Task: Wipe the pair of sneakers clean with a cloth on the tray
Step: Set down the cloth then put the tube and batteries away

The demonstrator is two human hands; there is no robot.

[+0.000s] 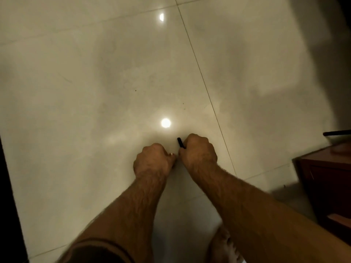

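I see no sneakers, cloth or tray in my view. My right hand (198, 149) is curled around a small black stick-like object (180, 142). My left hand (152, 159) is a fist beside it, almost touching; whether it holds something I cannot tell. Below is glossy tiled floor (95, 92), with a reddish wooden cabinet (326, 179) at right.

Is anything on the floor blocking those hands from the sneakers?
That cannot be judged: no sneakers, cloth or tray are visible. Both hands, left and right, hover over bare tile floor; the right grips a small black object.
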